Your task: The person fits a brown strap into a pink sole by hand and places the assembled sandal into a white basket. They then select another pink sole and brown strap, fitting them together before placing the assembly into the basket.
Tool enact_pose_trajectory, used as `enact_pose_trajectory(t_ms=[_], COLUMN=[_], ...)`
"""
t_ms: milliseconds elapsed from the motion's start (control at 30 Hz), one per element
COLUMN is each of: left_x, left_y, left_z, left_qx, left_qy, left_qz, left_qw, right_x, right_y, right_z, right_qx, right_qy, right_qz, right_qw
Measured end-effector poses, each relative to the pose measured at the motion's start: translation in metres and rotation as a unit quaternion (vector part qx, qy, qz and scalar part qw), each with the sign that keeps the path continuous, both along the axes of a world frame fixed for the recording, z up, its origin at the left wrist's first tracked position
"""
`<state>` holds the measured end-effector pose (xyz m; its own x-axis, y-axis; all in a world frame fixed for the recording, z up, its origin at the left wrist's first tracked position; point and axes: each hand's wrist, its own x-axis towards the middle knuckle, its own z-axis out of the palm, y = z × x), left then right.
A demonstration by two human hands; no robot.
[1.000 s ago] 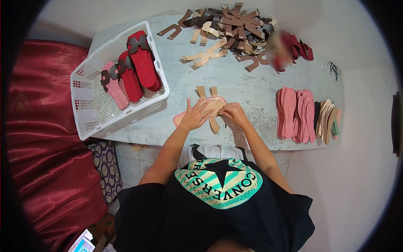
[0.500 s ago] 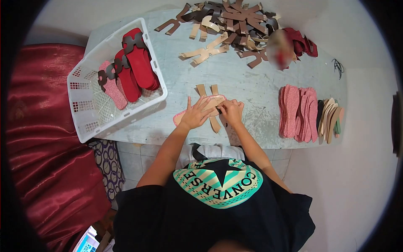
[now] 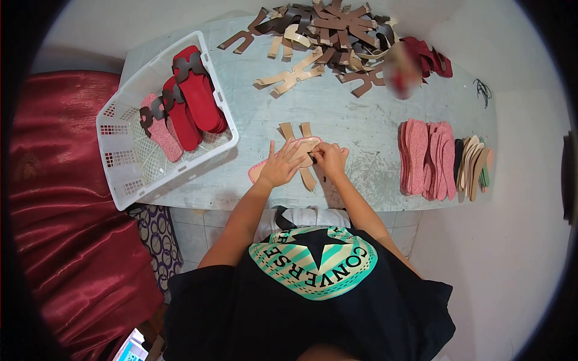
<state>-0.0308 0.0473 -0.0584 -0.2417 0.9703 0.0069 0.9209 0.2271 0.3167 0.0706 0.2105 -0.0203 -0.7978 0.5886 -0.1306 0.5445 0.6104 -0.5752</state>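
Observation:
A sandal sole with a pink edge and a beige face lies on the table in front of me. A tan strap piece crosses it, its two upper ends and a lower end sticking out past the edges. My left hand is spread flat on the sole with fingers apart, pressing it down. At the sole's right end, my right hand is closed in a pinch beside a small dark thing, mostly hidden by the fingertips.
On the left stands a white plastic basket holding red and pink sandals. Brown, black and beige straps are heaped at the back, near dark red pieces. Stacked pink soles and thinner beige soles lie on the right.
Both hands keep nearly the same place and hold on the sole. The fingers of my right hand shift only slightly. The camera view has moved a little.

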Motion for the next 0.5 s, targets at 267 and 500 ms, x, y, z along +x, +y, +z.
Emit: enact_pose_trajectory(t_ms=[267, 500], left_x=[0.001, 0.006], left_y=[0.001, 0.005], left_z=[0.002, 0.011], left_qx=[-0.024, -0.008], left_qy=[0.031, 0.064], left_qz=[-0.004, -0.001], left_qw=[0.999, 0.998], right_x=[-0.010, -0.007], right_y=[0.010, 0.010], right_z=[-0.007, -0.002], right_qx=[-0.067, -0.070], right_qy=[-0.094, -0.092], right_qz=[-0.094, -0.120], right_qw=[0.989, 0.986])
